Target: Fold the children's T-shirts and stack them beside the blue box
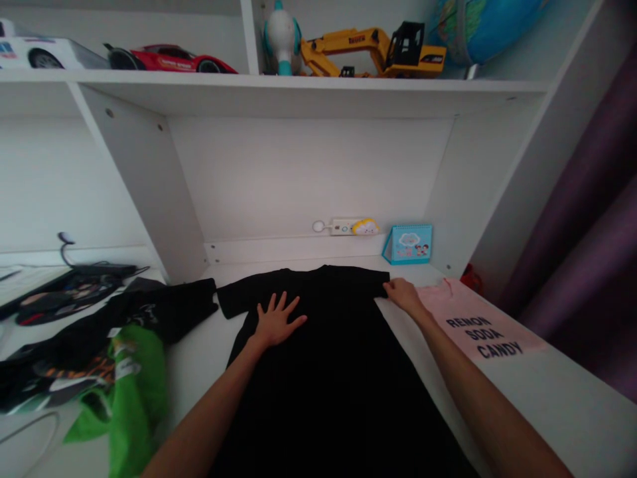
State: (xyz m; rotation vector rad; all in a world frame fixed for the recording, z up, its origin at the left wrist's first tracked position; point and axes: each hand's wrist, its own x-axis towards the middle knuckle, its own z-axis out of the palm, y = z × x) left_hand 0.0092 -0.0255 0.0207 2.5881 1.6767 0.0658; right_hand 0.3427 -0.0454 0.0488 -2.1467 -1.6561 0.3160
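A black T-shirt [338,372] lies spread out on the white desk, its neckline toward the back wall and its lower part running out of view at the bottom. My left hand [277,322] rests flat on the shirt's left chest area, fingers spread. At the right sleeve's end, my right hand [402,293] pinches the cuff between thumb and fingers. The left sleeve lies flat, pointing outward. Just beyond my right hand is a pink garment [472,325] printed "REMON SODA CANDY", lying flat.
Left of the shirt lie a crumpled green garment [137,392] and dark clothes [189,305]. A blue desk calendar [411,244] stands at the back right, near a power strip [343,227]. Overhead, a shelf [318,83] holds a toy excavator [378,50], toy cars and a globe.
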